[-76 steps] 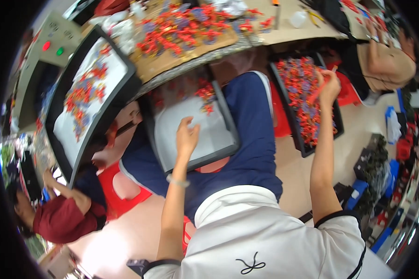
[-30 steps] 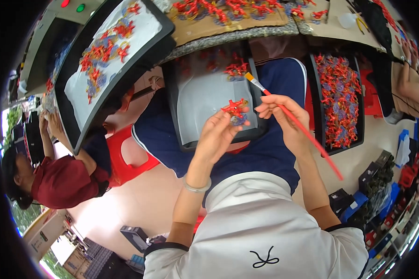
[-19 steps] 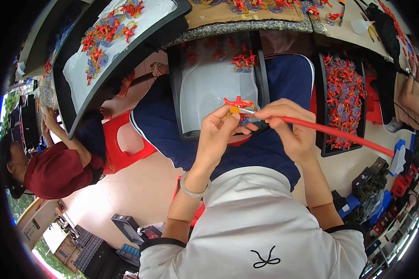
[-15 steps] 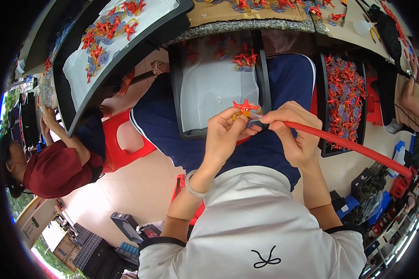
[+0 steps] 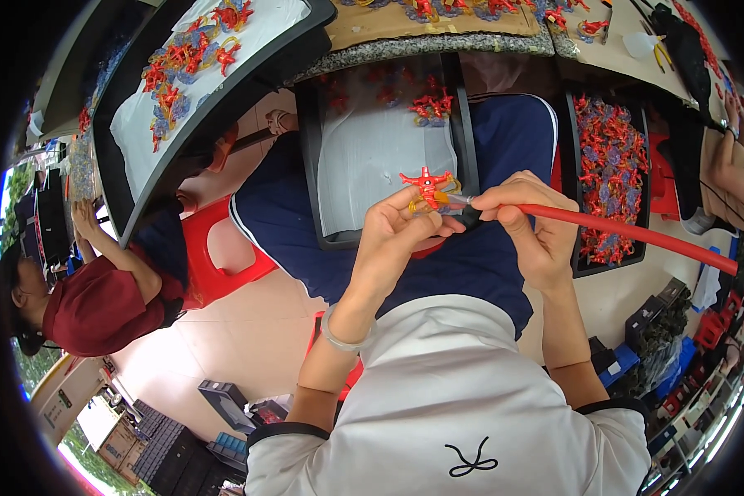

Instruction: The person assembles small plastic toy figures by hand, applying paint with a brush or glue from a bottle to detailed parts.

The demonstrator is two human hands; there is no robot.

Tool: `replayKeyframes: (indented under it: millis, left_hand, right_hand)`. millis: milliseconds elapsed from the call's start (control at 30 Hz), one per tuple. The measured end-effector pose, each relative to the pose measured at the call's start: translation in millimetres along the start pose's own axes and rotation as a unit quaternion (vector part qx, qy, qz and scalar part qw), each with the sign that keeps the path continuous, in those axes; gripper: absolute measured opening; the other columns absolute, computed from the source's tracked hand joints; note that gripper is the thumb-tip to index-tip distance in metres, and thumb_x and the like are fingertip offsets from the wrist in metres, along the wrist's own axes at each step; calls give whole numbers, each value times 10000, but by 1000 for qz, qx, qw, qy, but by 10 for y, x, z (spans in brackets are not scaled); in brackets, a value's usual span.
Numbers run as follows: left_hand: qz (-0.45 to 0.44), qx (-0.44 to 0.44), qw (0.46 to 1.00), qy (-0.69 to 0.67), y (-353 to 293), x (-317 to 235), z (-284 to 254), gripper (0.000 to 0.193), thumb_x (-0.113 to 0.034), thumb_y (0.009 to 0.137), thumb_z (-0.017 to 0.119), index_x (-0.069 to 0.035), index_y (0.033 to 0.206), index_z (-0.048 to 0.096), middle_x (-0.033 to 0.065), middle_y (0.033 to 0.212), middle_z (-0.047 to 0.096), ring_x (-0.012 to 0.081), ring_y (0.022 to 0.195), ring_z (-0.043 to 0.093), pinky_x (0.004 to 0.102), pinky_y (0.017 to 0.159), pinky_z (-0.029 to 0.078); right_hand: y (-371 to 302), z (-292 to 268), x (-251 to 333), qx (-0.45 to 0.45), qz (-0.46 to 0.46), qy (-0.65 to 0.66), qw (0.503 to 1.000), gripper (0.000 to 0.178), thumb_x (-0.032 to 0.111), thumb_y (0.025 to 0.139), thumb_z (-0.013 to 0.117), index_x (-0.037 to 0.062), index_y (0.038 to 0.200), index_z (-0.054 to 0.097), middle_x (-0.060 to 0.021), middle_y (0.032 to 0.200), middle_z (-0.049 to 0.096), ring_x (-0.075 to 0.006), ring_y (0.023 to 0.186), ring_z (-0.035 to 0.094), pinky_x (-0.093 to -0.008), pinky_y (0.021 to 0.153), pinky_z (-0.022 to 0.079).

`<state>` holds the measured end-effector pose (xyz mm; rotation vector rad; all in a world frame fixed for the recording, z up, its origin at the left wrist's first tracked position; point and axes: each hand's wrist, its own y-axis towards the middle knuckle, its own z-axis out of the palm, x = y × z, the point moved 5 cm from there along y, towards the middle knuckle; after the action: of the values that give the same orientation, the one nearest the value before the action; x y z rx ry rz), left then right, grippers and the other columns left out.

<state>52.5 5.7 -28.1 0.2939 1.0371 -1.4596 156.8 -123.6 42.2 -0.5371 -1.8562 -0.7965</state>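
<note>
A small red toy figure (image 5: 426,183) with spread limbs and a yellow ring is pinched between the thumb and fingertips of the left hand (image 5: 401,236), whose fingers are curled nearly closed around it. It is held just above the lap, over the lower right corner of a dark tray (image 5: 310,165) lined with white. The right hand (image 5: 531,225) is closed in a pencil grip on a long red brush (image 5: 636,236); the handle runs out toward 4 o'clock and the tip meets the figure at its right side.

The stroke would probably be cleanest if the figure is kept pinched at an edge away from the tip, and if the brush is moved by the fingers alone.

At 3 o'clock, a second dark tray (image 5: 572,190) is filled with red and purple figures. At 10 o'clock, a larger tilted tray (image 5: 215,107) carries more of them on white. At 12 o'clock, a brown cardboard sheet (image 5: 372,25) lies on the table edge. At 7 o'clock, dark crates (image 5: 223,401) are stacked on the floor; any labels are too small to be made out.
</note>
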Motion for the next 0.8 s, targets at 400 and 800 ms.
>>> replayKeyframes:
  millis: [400,800]
  left_hand:
    - [61,-7,992,111,-107,-148,98,335,5,920,530,72,1247,494,153,1005,650,166,809,658,251,737,546]
    - [114,-17,993,0,-145,-189,254,290,10,899,441,37,1185,406,222,928,636,227,750,638,284,638,513]
  right_hand:
    - [17,-169,78,-48,19,27,998,115,99,874,645,-9,881,684,-86,751,659,-157,670,589,-252,624,441]
    - [-29,290,-101,-122,213,218,945,95,-69,828,661,-24,804,581,-117,836,670,-89,675,628,-237,723,543]
